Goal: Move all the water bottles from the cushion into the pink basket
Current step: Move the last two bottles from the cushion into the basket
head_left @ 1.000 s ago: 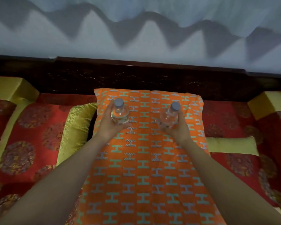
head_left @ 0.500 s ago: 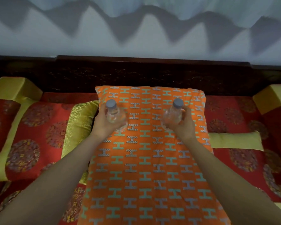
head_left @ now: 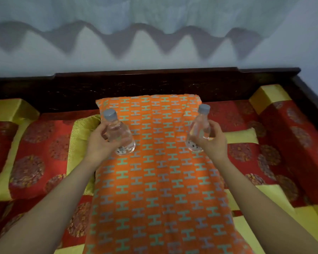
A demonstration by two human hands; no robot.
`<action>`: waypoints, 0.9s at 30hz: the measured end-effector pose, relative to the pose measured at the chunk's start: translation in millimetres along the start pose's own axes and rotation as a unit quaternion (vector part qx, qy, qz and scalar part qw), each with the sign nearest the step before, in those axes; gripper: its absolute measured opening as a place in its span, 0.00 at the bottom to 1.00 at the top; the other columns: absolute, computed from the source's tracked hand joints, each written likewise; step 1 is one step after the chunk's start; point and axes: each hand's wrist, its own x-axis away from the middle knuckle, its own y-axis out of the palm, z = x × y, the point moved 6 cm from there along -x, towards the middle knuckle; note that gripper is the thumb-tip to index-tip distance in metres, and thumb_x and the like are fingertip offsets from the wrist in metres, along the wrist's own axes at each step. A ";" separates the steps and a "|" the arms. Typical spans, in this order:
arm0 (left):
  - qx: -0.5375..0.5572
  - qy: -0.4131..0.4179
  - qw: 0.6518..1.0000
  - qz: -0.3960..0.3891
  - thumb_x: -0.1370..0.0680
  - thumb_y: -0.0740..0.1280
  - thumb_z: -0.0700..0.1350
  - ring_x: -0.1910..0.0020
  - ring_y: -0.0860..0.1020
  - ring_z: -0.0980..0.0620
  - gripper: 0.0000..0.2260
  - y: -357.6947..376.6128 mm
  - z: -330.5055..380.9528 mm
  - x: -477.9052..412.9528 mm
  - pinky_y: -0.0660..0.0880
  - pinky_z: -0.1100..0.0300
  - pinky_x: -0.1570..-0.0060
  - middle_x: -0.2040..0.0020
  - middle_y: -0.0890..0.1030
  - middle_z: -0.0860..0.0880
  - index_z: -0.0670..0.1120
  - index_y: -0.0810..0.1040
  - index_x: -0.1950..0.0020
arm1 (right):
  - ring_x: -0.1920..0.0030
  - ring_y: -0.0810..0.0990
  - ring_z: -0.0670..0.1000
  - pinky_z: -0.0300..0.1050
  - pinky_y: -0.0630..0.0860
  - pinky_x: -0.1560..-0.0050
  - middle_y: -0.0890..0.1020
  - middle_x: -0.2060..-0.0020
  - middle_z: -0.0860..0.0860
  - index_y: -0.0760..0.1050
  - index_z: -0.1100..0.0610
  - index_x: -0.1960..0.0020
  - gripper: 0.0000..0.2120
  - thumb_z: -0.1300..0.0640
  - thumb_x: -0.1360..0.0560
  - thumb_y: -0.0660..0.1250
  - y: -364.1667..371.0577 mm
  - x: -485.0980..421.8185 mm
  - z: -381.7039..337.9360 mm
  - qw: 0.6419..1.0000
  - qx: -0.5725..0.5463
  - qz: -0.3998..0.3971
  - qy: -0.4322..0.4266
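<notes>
**Double grab at the far end**

The left bottle [head_left: 118,133], clear with a grey cap, leans its cap out to the left. The left hand [head_left: 101,143] is wrapped round its body, fingers and thumb curled tight. That's right at the left edge of the orange cushion [head_left: 154,180], near its far end. Across at the right edge, the right bottle [head_left: 198,131] tips its grey cap rightward, with the right hand [head_left: 212,142] clasped round its side. Does either base touch the fabric? Cannot tell. The cushion, printed with H shapes, runs lengthwise over red-and-gold seat pads [head_left: 35,143]. Its far end meets a dark wooden backrest [head_left: 154,83], with a pale wall [head_left: 154,59] behind.
</notes>
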 end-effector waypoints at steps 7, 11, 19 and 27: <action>0.004 0.056 0.997 -0.046 0.43 0.77 0.58 0.51 0.80 0.55 0.30 25.0 60.2 73.7 0.77 0.58 0.53 0.49 0.82 0.54 0.54 0.77 0.42 | 0.45 0.79 0.50 0.50 0.77 0.46 0.80 0.45 0.48 0.73 0.49 0.35 0.40 0.41 0.45 0.79 -104.1 93.3 -2.4 0.994 -0.016 0.105 -0.004; 0.020 0.074 0.994 -0.084 0.41 0.78 0.53 0.56 0.79 0.62 0.21 66.6 97.6 124.1 0.76 0.61 0.53 0.53 0.82 0.59 0.60 0.77 0.50 | 0.47 0.81 0.48 0.47 0.78 0.47 0.82 0.47 0.47 0.74 0.51 0.37 0.33 0.52 0.40 0.81 -170.4 162.6 3.4 0.991 -0.057 0.123 0.018; 0.020 0.083 0.972 -0.221 0.46 0.75 0.61 0.52 0.82 0.49 0.34 194.7 167.5 218.8 0.78 0.46 0.48 0.50 0.84 0.48 0.48 0.79 0.44 | 0.53 0.81 0.47 0.40 0.77 0.55 0.82 0.52 0.46 0.75 0.48 0.45 0.24 0.60 0.37 0.79 -333.5 293.9 40.5 0.975 -0.068 0.198 0.069; 0.039 0.081 0.940 -0.328 0.42 0.82 0.52 0.51 0.82 0.51 0.26 349.6 248.8 307.5 0.79 0.50 0.49 0.50 0.83 0.52 0.52 0.79 0.46 | 0.49 0.82 0.49 0.50 0.80 0.48 0.84 0.50 0.48 0.78 0.52 0.41 0.29 0.55 0.41 0.81 -491.4 367.5 101.3 0.956 -0.051 0.264 0.117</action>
